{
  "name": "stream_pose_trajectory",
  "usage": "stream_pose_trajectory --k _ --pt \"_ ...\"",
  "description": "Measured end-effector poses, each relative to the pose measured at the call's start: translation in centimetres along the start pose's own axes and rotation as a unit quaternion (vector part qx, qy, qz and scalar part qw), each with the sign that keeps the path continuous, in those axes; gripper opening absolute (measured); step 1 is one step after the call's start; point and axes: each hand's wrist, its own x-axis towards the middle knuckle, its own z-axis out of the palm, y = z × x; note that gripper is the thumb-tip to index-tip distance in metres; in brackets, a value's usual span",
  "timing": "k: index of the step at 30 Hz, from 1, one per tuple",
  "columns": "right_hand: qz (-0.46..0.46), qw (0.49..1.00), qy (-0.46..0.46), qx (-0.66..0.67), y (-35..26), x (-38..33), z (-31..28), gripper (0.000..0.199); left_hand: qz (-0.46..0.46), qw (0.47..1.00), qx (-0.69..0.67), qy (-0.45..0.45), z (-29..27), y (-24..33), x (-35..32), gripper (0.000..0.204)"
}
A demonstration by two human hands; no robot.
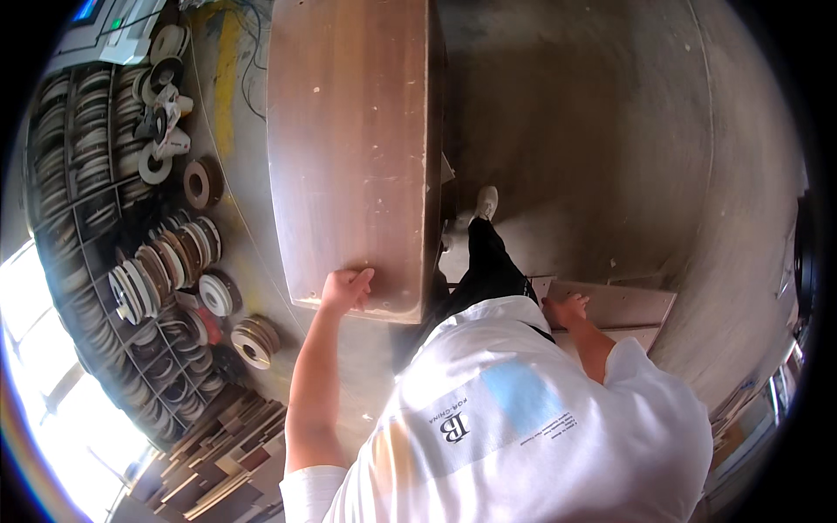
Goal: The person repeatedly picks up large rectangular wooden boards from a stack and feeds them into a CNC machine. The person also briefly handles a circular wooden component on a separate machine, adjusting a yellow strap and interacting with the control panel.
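A long brown wood-topped table [353,157] with a worn, chipped edge stretches away in front of me, left of centre. My left hand [350,290] rests on its near end, fingers curled in, and I see nothing in them. Down by my right side, my right hand [567,309] hangs with loosely bent fingers somewhat apart, holding nothing that I can see. Just beyond that hand is a low brown panel [623,307] with a pale edge; whether the fingertips touch it I cannot tell.
On the left, a black rack [96,174] is packed with rolls of edging strip. More rolls [166,266] stand on the floor beside it. Stacked wooden strips [218,462] lie at the lower left. A machine with a screen [105,30] is at the far left, with cables [253,57] near the table.
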Motion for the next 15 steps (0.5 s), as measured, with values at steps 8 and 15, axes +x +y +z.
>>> stream_pose_trajectory --k 8,15 --pt "0.000 1.000 0.015 -0.013 1.5 3.2 -0.4 0.089 0.047 0.999 -0.017 0.005 -0.2 -1.0 -0.5 0.049" --pt "-0.127 0.991 -0.003 -0.047 0.6 5.7 -4.3 0.067 0.081 0.996 0.031 0.011 -0.9 -2.6 -0.6 0.043"
